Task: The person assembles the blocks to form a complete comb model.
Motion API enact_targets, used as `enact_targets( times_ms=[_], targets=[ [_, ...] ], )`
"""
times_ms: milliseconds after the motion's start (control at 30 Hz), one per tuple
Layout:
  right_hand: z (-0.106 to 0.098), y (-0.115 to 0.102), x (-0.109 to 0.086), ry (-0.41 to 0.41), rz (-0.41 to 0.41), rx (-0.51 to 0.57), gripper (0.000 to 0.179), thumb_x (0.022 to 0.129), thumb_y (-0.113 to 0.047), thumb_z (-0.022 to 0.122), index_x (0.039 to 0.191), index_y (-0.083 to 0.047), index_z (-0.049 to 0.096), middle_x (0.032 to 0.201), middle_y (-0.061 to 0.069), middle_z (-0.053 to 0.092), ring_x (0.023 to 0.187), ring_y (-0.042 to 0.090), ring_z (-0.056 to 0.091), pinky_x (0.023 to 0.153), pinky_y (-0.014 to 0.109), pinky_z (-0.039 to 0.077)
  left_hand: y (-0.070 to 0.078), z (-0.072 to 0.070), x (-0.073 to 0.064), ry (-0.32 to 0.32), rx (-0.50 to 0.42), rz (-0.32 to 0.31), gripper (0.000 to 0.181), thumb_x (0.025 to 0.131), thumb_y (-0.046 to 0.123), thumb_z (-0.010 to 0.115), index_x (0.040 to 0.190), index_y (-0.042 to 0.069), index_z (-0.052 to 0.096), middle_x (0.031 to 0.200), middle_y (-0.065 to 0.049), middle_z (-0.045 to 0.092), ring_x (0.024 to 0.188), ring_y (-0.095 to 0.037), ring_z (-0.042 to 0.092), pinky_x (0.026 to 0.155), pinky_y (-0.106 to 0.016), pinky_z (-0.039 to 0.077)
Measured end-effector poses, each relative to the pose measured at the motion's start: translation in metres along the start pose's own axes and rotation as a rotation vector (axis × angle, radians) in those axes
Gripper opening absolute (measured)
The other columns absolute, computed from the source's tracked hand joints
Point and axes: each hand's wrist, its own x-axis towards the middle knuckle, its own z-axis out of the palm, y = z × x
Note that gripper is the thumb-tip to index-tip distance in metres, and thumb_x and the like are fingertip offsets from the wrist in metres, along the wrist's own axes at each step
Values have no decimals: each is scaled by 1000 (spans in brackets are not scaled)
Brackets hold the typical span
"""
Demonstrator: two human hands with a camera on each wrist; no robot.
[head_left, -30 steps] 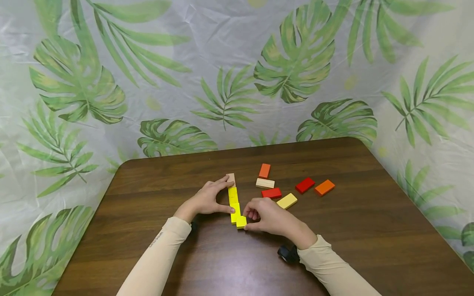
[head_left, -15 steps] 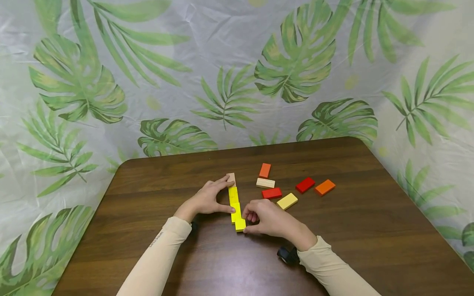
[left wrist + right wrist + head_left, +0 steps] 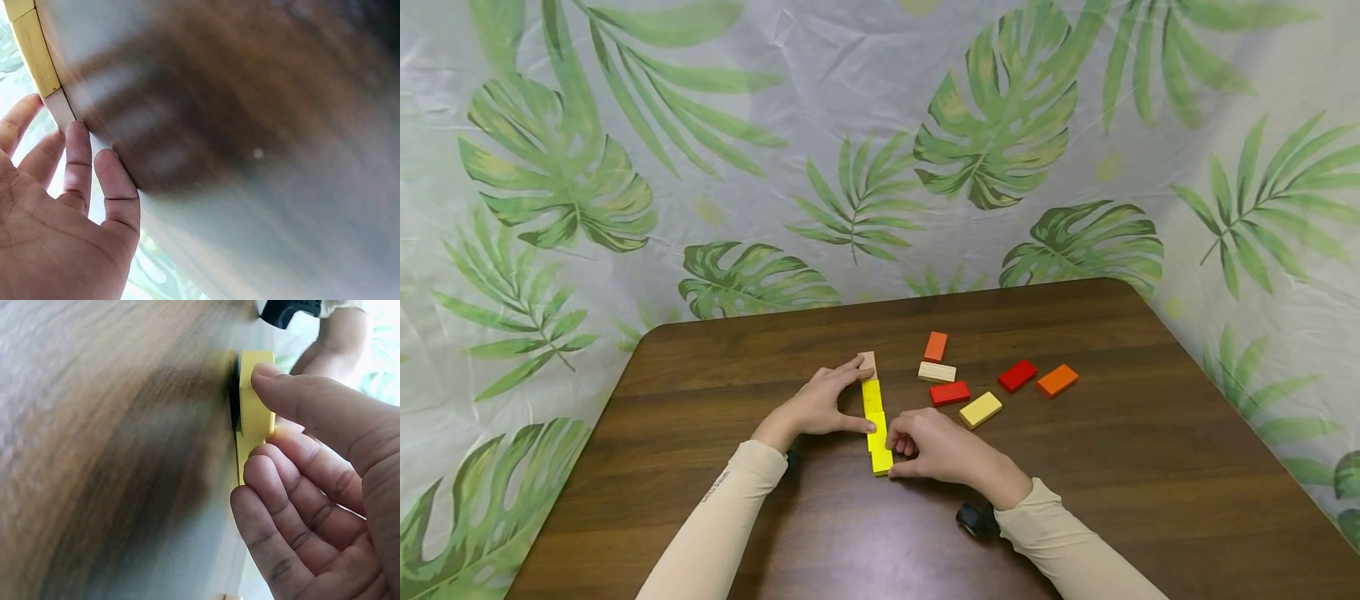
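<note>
A narrow row of yellow blocks point(image 3: 872, 395) runs toward the person, with a pale wooden block point(image 3: 868, 363) at its far end. My left hand point(image 3: 816, 404) lies along the left side of this row. Its fingers touch the pale block, and the thumb rests on a yellow block nearer the person. With thumb and index finger, my right hand point(image 3: 951, 446) pinches the ends of a yellow block point(image 3: 882, 461) at the row's near end. In the right wrist view, a dark gap shows beneath that yellow block point(image 3: 256, 406); the other fingers curl loosely.
Right of the row lie an orange-red block point(image 3: 936, 346), a natural ridged block point(image 3: 937, 372), two red blocks point(image 3: 950, 392), a pale yellow block point(image 3: 981, 410) and an orange block point(image 3: 1057, 381). The brown table point(image 3: 700, 500) ends at a leaf-patterned curtain point(image 3: 737, 167).
My right hand has slid the pinched yellow block slightly left and toward the person, closer in line with the row. My left hand has stayed in place.
</note>
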Motion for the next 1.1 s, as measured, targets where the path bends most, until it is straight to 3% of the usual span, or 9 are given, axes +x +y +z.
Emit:
enact_targets(
  times_ms=[1100],
  targets=[
    [5, -4, 5, -3, 5, -2, 28, 84, -16, 94, 97, -11, 69, 86, -1, 68, 78, 11, 63, 73, 20, 53, 0, 0, -1, -4, -3, -27, 93, 86, 52, 88, 164, 23, 46, 180, -1, 20, 150, -36, 39, 121, -58, 40]
  ],
)
